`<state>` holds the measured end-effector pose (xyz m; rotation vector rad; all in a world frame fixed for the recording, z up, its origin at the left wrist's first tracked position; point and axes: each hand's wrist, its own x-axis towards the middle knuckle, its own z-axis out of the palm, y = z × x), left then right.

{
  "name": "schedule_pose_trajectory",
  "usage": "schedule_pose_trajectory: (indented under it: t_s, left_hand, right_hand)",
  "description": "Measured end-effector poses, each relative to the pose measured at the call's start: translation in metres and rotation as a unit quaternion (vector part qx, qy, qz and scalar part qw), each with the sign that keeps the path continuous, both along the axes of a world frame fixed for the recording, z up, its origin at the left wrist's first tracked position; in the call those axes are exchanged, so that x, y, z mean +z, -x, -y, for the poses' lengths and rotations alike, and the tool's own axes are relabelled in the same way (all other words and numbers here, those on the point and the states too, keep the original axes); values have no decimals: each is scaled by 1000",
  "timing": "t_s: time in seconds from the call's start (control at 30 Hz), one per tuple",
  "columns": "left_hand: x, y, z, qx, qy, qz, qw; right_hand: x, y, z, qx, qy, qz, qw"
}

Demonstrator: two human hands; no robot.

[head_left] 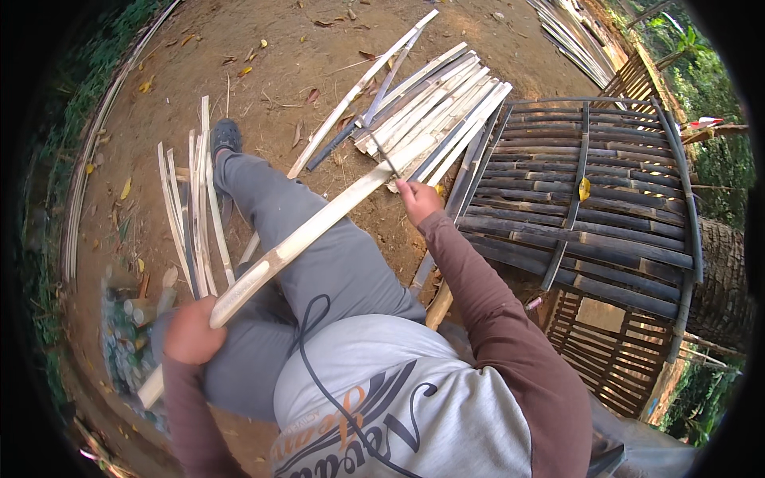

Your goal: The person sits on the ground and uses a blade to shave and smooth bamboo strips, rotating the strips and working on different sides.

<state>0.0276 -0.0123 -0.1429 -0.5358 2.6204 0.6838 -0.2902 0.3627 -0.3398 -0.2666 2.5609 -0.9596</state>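
I have a long, pale, flat strip of split bamboo [311, 231] slanting over my grey-trousered leg [319, 259], which probably serves as a rest for it. My left hand [194, 331] is closed about the strip's lower end, seemingly to steady it; motion blur hides exactly how the fingers lie. Another pale length [151, 388] shows just below that hand, and I cannot tell whether it belongs to the same strip.

My right hand [418, 201] is clenched on a thin, dark, narrow blade [390, 159] that crosses the strip near its upper end. My fist sits to the right of the strip, likely so my fingers stay off the edge; the handle is hidden in it.

Beyond the strip's upper end lies a pile of pale and dark split bamboo slats [438, 103], laid roughly side by side, perhaps for easy reach. Left of the strip, a loose group of slender pale slats [199, 215] lies lengthwise. Well to its right is a dark slatted bamboo frame [590, 191].
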Motion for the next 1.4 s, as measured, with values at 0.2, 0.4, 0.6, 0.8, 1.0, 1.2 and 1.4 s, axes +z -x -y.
schedule_pose_trajectory:
  t_s: [0.2,0.4,0.6,0.8,1.0,1.2,1.4]
  left_hand:
    - [4,-14,3,7,-15,-2,1000]
    - [3,-6,13,-49,1,-2,999]
    - [25,-34,4,-1,59,2,998]
    - [25,-29,-21,-5,150,-32,988]
    - [7,-42,-32,7,227,-35,973]
    - [3,-47,-30,6,219,-39,975]
    - [8,-47,-28,-7,224,-39,974]
  right_hand:
    - [-55,-15,-30,51,26,-87,995]
    - [-190,96,-183,-423,5,125,897]
    - [-128,52,-124,-459,349,340,743]
    - [-36,-35,-62,-169,155,109,967]
    - [31,-65,-30,190,-136,-54,971]
    - [-53,-23,-45,-40,-87,-17,995]
    - [-17,-51,-28,176,-68,-18,982]
